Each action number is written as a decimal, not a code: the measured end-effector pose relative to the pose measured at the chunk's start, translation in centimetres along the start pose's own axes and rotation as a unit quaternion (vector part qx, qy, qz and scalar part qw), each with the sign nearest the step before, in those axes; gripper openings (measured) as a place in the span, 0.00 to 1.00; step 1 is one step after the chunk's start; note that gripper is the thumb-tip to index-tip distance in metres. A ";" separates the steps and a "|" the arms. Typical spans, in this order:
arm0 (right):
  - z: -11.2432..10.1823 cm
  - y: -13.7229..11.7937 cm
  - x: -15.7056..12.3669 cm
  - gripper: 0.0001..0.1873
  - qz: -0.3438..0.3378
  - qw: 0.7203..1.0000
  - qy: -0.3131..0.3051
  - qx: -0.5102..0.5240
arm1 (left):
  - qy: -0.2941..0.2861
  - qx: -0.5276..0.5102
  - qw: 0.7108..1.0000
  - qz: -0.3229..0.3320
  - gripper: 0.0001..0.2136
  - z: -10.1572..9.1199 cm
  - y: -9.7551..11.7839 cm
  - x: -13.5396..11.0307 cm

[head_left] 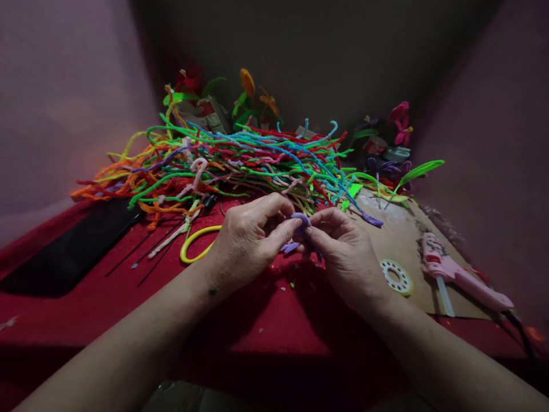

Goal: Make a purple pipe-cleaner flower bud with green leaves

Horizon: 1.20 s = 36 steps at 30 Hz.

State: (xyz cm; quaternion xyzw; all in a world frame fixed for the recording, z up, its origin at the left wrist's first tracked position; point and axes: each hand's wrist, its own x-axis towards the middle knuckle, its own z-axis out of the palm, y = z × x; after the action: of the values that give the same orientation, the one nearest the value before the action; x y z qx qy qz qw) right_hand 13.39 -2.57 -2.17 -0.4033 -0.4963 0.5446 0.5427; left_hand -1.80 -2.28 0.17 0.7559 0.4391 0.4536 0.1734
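My left hand (249, 237) and my right hand (343, 249) meet over the red cloth (266, 320), both pinching a short purple pipe cleaner (299, 220) that is bent into a loop between the fingertips. Its loose end pokes out below my left thumb. Just behind the hands lies a big tangled heap of pipe cleaners (240, 157) in green, red, blue, orange and pink.
A pink glue gun (454, 274) and a white round ring (397, 276) lie on a cardboard sheet (398, 234) at right. A yellow loop (197, 243) and a black flat strip (81, 246) lie at left. Finished pipe-cleaner flowers (398, 123) stand at the back.
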 end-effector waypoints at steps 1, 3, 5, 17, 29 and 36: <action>0.0 0.0 0.0 0.06 0.001 1.000 0.001 -0.003 | 0.001 -0.006 1.000 -0.004 0.05 0.0 0.1 0.0; 0.0 -0.1 -0.1 0.06 0.001 1.000 0.002 -0.009 | 0.001 -0.014 1.000 -0.014 0.05 -0.1 0.2 0.1; 0.0 -0.1 -0.1 0.06 -0.001 1.000 0.004 -0.020 | -0.001 -0.015 1.000 -0.025 0.06 -0.1 0.3 0.1; -0.2 0.1 0.0 0.07 0.019 1.000 -0.006 0.008 | -0.019 -0.035 0.999 -0.035 0.05 -0.2 -0.5 0.3; -0.1 -0.1 -0.1 0.07 0.018 0.999 -0.014 0.026 | -0.032 -0.057 0.997 -0.052 0.04 -0.5 -0.5 0.4; -0.2 0.0 0.1 0.07 0.012 1.000 -0.007 0.018 | -0.030 -0.067 0.995 -0.064 0.05 -0.5 -0.4 0.5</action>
State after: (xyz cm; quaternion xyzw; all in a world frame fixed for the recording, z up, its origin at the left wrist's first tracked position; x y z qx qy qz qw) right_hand 13.61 -2.49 -2.23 -0.3958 -0.4849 0.5629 0.5398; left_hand -2.33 -1.77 0.47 0.7259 0.4499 0.4472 0.2659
